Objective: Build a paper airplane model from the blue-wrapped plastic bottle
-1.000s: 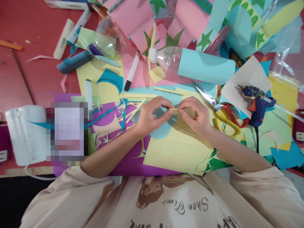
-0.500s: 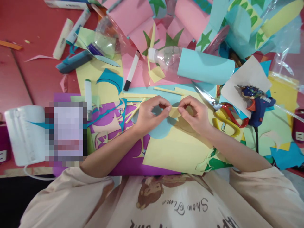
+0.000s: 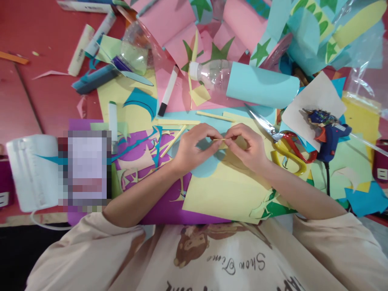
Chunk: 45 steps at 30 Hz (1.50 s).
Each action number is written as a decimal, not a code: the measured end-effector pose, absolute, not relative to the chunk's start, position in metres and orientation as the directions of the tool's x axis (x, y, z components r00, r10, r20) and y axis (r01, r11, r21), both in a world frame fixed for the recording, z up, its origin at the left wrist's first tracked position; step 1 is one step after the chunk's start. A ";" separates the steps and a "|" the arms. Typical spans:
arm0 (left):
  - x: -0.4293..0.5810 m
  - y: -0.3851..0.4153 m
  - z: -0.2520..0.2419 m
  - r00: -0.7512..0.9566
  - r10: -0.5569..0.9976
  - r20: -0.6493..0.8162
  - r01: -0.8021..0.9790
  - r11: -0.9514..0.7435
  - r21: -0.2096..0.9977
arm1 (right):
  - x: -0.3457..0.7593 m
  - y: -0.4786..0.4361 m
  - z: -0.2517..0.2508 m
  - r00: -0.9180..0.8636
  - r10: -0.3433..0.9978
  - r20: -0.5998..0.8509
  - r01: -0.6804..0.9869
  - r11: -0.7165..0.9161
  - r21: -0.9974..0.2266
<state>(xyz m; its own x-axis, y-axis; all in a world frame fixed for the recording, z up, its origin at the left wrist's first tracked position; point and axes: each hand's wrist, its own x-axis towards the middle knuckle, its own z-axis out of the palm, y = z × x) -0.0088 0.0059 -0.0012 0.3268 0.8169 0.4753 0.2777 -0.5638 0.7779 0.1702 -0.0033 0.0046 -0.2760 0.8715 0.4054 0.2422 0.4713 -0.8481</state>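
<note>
A small yellow paper piece [image 3: 222,140] is pinched between the fingertips of both hands, seen nearly edge-on. My left hand [image 3: 197,147] grips its left end, thumb and index finger pressed together. At its right end, my right hand [image 3: 246,145] holds it in the same kind of pinch. Under the hands lie a light blue sheet [image 3: 204,169] and a large yellow sheet [image 3: 227,194]. Narrow yellow strips [image 3: 174,140] rest on the papers just beyond and left of my left hand.
Scissors [image 3: 273,131] lie open right of my right hand, beside a blue glue gun [image 3: 332,141]. A bottle wrapped in light blue paper [image 3: 262,83] lies beyond the hands. Markers [image 3: 168,91], a white case [image 3: 33,173] and purple paper [image 3: 151,206] are at the left.
The hands have come slightly closer together, and the yellow piece has tilted from showing its face to nearly edge-on. Other objects have not visibly moved.
</note>
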 end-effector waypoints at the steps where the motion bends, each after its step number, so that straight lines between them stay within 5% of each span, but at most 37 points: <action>1: -0.009 0.006 -0.001 0.317 0.804 0.502 0.282 -0.586 0.760 | 0.170 -0.003 0.004 -0.272 0.868 0.415 0.243 0.480 -0.843; 19: -0.008 0.006 -0.002 0.271 0.765 0.584 0.327 -0.644 0.692 | 0.171 -0.002 0.002 -0.234 0.844 0.483 0.240 0.531 -0.813; 45: -0.011 0.007 -0.006 0.224 0.879 0.420 0.244 -0.468 0.850 | 0.173 -0.004 0.005 -0.177 0.903 0.392 0.201 0.423 -0.884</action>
